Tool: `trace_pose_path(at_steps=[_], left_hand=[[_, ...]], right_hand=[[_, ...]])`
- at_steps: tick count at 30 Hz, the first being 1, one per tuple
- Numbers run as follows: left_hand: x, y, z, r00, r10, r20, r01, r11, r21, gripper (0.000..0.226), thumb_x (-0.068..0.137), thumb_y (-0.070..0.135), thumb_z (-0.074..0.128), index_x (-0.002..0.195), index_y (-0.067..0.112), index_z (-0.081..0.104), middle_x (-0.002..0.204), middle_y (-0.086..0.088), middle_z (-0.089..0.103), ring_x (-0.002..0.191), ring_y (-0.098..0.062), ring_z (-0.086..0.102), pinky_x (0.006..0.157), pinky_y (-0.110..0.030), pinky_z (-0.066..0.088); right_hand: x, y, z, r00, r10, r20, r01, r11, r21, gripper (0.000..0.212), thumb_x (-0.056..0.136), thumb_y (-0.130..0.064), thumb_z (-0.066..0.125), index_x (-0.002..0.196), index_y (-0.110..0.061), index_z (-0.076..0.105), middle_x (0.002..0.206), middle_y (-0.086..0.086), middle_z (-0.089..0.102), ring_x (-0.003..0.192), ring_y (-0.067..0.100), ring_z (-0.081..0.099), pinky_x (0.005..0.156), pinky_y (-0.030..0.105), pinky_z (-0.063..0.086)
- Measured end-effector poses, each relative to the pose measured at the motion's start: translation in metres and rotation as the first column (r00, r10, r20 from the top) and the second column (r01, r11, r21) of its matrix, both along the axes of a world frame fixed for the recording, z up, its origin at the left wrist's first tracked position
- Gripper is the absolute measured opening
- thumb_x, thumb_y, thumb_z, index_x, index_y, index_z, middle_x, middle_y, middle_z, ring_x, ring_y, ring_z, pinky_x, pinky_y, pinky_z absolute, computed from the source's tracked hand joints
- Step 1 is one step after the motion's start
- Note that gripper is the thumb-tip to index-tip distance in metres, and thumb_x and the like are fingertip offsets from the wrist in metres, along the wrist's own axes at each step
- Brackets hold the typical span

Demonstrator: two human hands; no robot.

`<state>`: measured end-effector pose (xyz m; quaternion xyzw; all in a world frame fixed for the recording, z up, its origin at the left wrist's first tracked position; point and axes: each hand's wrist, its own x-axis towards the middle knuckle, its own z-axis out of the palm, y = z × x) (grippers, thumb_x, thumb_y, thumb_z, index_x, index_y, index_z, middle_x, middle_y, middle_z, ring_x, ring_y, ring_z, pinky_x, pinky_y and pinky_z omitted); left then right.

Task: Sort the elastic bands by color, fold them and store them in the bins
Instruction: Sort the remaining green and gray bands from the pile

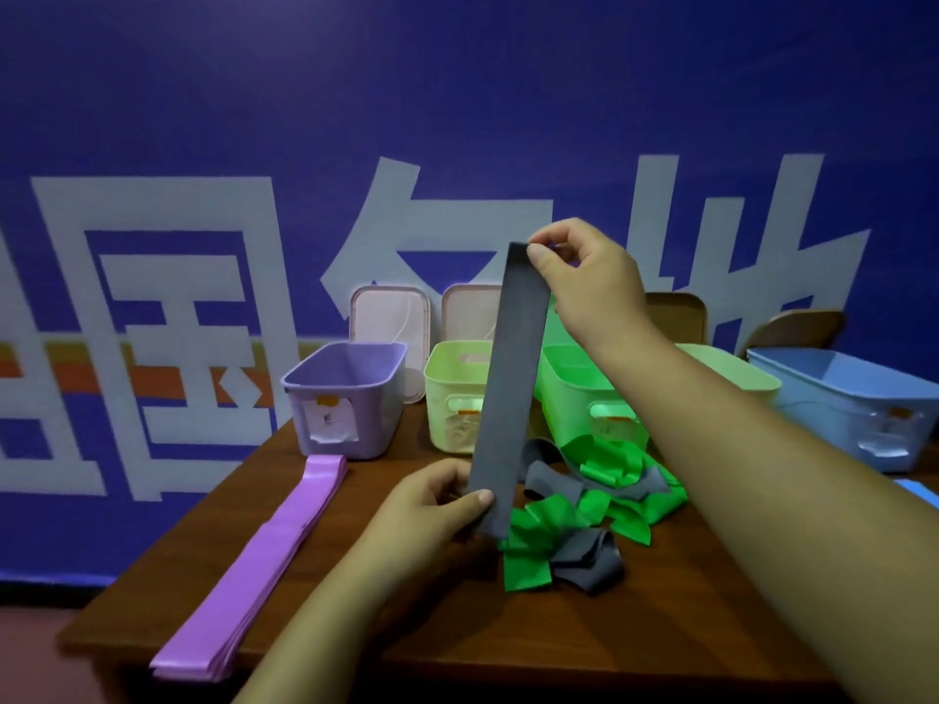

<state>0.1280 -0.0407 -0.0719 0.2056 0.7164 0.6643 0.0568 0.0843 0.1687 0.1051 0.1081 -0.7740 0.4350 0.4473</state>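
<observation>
The paper labels (330, 419) on the bin fronts are too blurred to read. The grey band (508, 383), stretched almost upright in the centre of the frame, covers part of the pale green bin (452, 393) behind it. The right forearm hides much of the bright green bin (574, 393) and of a further pale bin (737, 373) at the right. The blue bin (838, 403) is cut off by the right edge. The right hand (584, 276) has its grip closed on the upper end of the band, thumb and forefinger pinching it. The left hand (437, 505) pinches the lower end in the same way, just above the tabletop (508, 637). Below and to the right of the band lies a tangled pile of green and grey bands (594, 505). A flat stack of purple bands (264, 551) lies at the lower left, its far end near the purple bin (345, 393). The tabletop is dark brown wood. Lids (388, 317) lean behind the bins against a blue wall (457, 94) with large white characters, and those at the left are cut off
</observation>
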Motion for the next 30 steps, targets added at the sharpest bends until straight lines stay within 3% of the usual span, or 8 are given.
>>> trace_pose_path(at_steps=[3, 8, 12, 16, 18, 21, 26, 30], left_hand=[[0.021, -0.017, -0.018, 0.991, -0.029, 0.134, 0.019, 0.997, 0.077, 0.017, 0.098, 0.010, 0.071, 0.115, 0.008, 0.072, 0.090, -0.015, 0.068, 0.069, -0.028, 0.061, 0.061, -0.035, 0.054], [0.044, -0.036, -0.034, 0.984, 0.050, 0.172, -0.056, 0.998, 0.033, 0.045, 0.090, 0.001, 0.078, 0.130, 0.007, 0.056, 0.094, -0.015, 0.070, 0.068, -0.025, 0.072, 0.055, -0.032, 0.059], [0.060, -0.041, -0.045, 0.964, 0.188, 0.190, -0.182, 0.982, -0.047, 0.072, 0.084, -0.001, 0.084, 0.139, 0.024, 0.045, 0.116, -0.012, 0.064, 0.064, -0.029, 0.075, 0.050, -0.034, 0.058], [0.077, -0.045, -0.040, 0.970, 0.223, 0.094, -0.195, 0.951, -0.241, 0.065, 0.086, 0.008, 0.085, 0.129, 0.045, 0.052, 0.122, 0.007, 0.059, 0.068, -0.022, 0.079, 0.043, -0.026, 0.050], [0.081, -0.046, -0.037, 0.975, 0.200, 0.098, -0.161, 0.936, -0.314, 0.056, 0.088, 0.014, 0.084, 0.123, 0.047, 0.056, 0.125, 0.012, 0.055, 0.071, -0.019, 0.079, 0.046, -0.026, 0.052], [0.082, -0.047, -0.036, 0.980, 0.178, 0.090, -0.130, 0.913, -0.387, 0.049, 0.089, 0.020, 0.084, 0.119, 0.049, 0.059, 0.129, 0.016, 0.054, 0.073, -0.015, 0.079, 0.050, -0.026, 0.054], [0.075, -0.047, -0.034, 0.986, 0.165, 0.015, -0.136, 0.857, -0.497, 0.046, 0.086, 0.024, 0.086, 0.120, 0.046, 0.063, 0.127, 0.017, 0.055, 0.069, -0.013, 0.078, 0.066, -0.042, 0.067], [0.067, -0.049, -0.033, 0.980, 0.147, -0.132, -0.197, 0.739, -0.644, 0.054, 0.080, 0.044, 0.088, 0.127, 0.047, 0.062, 0.124, 0.018, 0.055, 0.099, -0.008, 0.068, 0.083, -0.036, 0.064]], right_hand=[[-0.018, -0.004, -0.022, 0.995, -0.029, 0.099, 0.031, 0.999, -0.020, 0.007, 0.104, -0.033, 0.067, 0.104, -0.031, 0.073, 0.095, -0.013, 0.071, 0.085, 0.011, 0.067, 0.072, 0.034, 0.061], [-0.044, -0.023, -0.078, 0.959, -0.050, 0.280, 0.049, 0.999, 0.009, 0.006, 0.100, -0.031, 0.069, 0.097, -0.031, 0.075, 0.091, -0.009, 0.072, 0.084, 0.022, 0.071, 0.082, 0.045, 0.063], [-0.061, -0.040, -0.126, 0.912, -0.065, 0.405, 0.045, 0.997, 0.059, 0.006, 0.095, -0.032, 0.072, 0.090, -0.032, 0.074, 0.093, -0.005, 0.076, 0.087, 0.028, 0.073, 0.086, 0.045, 0.061], [-0.069, -0.048, -0.163, 0.874, -0.117, 0.472, 0.042, 0.985, 0.167, 0.007, 0.097, -0.032, 0.072, 0.099, -0.028, 0.077, 0.094, -0.003, 0.070, 0.090, 0.022, 0.065, 0.073, 0.030, 0.044], [-0.073, -0.049, -0.176, 0.858, -0.131, 0.496, 0.015, 0.973, 0.230, 0.008, 0.098, -0.033, 0.071, 0.102, -0.027, 0.077, 0.095, -0.003, 0.068, 0.091, 0.020, 0.062, 0.072, 0.028, 0.039], [-0.076, -0.051, -0.189, 0.856, -0.141, 0.498, -0.004, 0.960, 0.280, 0.006, 0.098, -0.033, 0.072, 0.100, -0.028, 0.076, 0.097, -0.004, 0.069, 0.094, 0.020, 0.064, 0.075, 0.031, 0.045], [-0.082, -0.052, -0.201, 0.843, -0.163, 0.513, -0.025, 0.940, 0.340, 0.007, 0.098, -0.036, 0.072, 0.098, -0.029, 0.076, 0.110, 0.001, 0.072, 0.103, 0.024, 0.065, 0.088, 0.039, 0.055], [-0.087, -0.051, -0.207, 0.825, -0.193, 0.532, -0.031, 0.923, 0.383, 0.009, 0.100, -0.037, 0.070, 0.099, -0.030, 0.076, 0.111, 0.000, 0.061, 0.103, 0.025, 0.059, 0.085, 0.038, 0.049]])
